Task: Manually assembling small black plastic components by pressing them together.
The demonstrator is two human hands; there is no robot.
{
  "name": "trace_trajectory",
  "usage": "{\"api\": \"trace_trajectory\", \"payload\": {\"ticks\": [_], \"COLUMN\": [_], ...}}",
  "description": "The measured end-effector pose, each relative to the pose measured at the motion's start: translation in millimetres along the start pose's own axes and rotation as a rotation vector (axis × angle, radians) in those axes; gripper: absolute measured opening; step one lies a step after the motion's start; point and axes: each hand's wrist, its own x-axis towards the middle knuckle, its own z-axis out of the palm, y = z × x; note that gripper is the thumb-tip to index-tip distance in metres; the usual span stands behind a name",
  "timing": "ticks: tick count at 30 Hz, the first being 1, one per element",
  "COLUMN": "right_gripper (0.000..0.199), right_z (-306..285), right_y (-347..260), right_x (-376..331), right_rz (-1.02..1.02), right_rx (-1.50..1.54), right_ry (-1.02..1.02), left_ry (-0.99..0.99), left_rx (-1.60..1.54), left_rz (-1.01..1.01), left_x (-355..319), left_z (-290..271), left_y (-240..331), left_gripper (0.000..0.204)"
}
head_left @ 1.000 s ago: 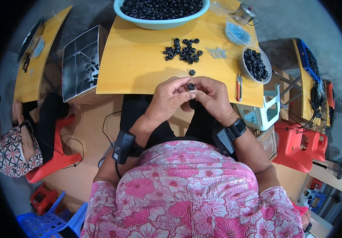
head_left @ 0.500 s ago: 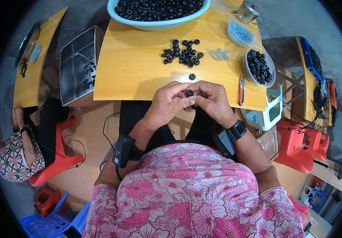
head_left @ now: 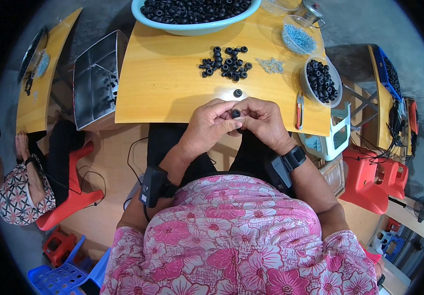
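Between the fingertips of both hands is a small round black rubber-like part (head_left: 236, 114), held just past the table's near edge. My left hand (head_left: 209, 123) pinches it from one side, its fingers bent. My right hand (head_left: 260, 122) closes on it from the other side. The fingers hide most of its lower end. Just beyond the fingers, a single similar black part (head_left: 238, 93) stands on the yellow table (head_left: 162, 93). Farther back lies a loose group of black ring-shaped parts (head_left: 229, 67), with a small heap of shiny metal pieces (head_left: 271, 65) to its right.
A light-blue basin (head_left: 197, 29) full of black parts stands at the back. On the right are a tub of black parts (head_left: 321, 81), a tub of metal pieces (head_left: 299, 38) and red-handled snips (head_left: 299, 111). A dark-lined box (head_left: 95, 81) and a seated person (head_left: 25, 191) are at left.
Both hands stay almost in place around the black part. The whole view has shifted very slightly; nothing on the table has visibly moved.
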Motion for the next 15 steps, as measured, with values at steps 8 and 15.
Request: {"api": "trace_trajectory", "payload": {"ticks": [8,15], "right_gripper": [0.014,0.013], "right_z": [0.4,1.2], "right_y": [5.2,1.1], "right_x": [2.5,0.4], "right_rz": [-0.044,-0.041], "right_rx": [0.064,0.074], "right_ry": [0.010,0.019], "left_ry": [0.016,0.042], "left_rx": [0.074,0.009], "left_rz": [0.051,0.016], "left_x": [-1.0,-1.9], "left_z": [1.2,3.4], "left_y": [-0.4,-1.0], "left_gripper": [0.036,0.044]}}
